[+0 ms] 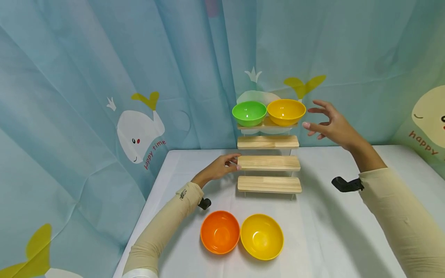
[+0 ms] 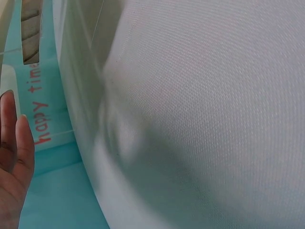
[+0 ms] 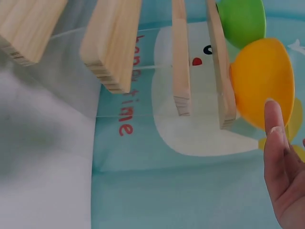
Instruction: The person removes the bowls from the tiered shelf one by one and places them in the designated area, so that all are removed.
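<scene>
My left hand [image 1: 222, 166] is at the left end of the third wooden shelf [image 1: 268, 163] from the top, fingertips at its edge; whether they touch is hard to tell. In the left wrist view, fingers [image 2: 25, 148] of that hand look straight. On the top shelf [image 1: 267, 122], a green bowl [image 1: 249, 113] and a yellow bowl [image 1: 286, 112] sit side by side. To the right of the yellow bowl, my right hand [image 1: 332, 125] is raised with thumb and fingers spread, holding nothing. A small gap separates it from the bowl in the head view.
In front of the stepped stand, an orange bowl [image 1: 220, 232] and a second yellow bowl [image 1: 262, 237] stand close together on the white tablecloth [image 1: 313, 247]. Two more wooden shelves [image 1: 267, 142] belong to the stand. A blue printed curtain [image 1: 194, 77] hangs right behind it.
</scene>
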Demonstrator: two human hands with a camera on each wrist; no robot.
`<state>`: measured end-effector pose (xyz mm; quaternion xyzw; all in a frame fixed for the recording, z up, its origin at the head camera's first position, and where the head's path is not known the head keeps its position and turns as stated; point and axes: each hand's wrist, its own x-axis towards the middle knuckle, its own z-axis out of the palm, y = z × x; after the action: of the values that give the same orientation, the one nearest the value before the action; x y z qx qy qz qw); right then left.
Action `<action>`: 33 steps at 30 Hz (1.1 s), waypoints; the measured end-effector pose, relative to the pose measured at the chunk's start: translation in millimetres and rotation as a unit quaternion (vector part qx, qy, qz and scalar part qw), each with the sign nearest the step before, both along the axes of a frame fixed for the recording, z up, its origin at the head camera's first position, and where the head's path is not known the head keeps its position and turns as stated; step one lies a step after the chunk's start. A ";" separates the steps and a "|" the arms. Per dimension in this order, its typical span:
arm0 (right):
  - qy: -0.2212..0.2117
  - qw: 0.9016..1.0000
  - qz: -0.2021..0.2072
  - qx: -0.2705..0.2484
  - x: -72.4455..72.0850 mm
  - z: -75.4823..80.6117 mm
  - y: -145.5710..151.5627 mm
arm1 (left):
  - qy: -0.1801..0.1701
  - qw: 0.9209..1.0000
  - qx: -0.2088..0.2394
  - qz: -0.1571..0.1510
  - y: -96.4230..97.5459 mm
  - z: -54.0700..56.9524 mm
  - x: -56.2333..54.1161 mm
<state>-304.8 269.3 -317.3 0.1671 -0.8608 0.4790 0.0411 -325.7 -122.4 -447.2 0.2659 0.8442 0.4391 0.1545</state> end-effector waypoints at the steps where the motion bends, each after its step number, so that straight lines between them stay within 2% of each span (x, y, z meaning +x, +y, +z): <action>1: -0.004 1.000 0.000 -0.002 -2.7 1.4 -0.5 | -0.001 1.000 0.001 0.000 0.0 -0.1 -0.2; 9: -0.043 0.999 0.005 -0.009 -26.2 9.2 -9.6 | 0.002 1.000 0.004 -0.002 -0.3 -0.3 -1.4; 17: -0.088 0.996 0.022 -0.019 -39.4 9.1 -21.2 | -0.004 1.000 0.007 -0.003 0.2 2.2 0.7; 33: -0.101 0.995 0.010 -0.025 -46.1 5.0 -30.4 | -0.005 1.000 0.011 -0.008 6.0 1.4 0.4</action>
<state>-350.9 238.9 -312.3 0.1257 -0.8467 0.5148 -0.0463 -325.3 -116.4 -445.8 0.2719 0.8363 0.4487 0.1592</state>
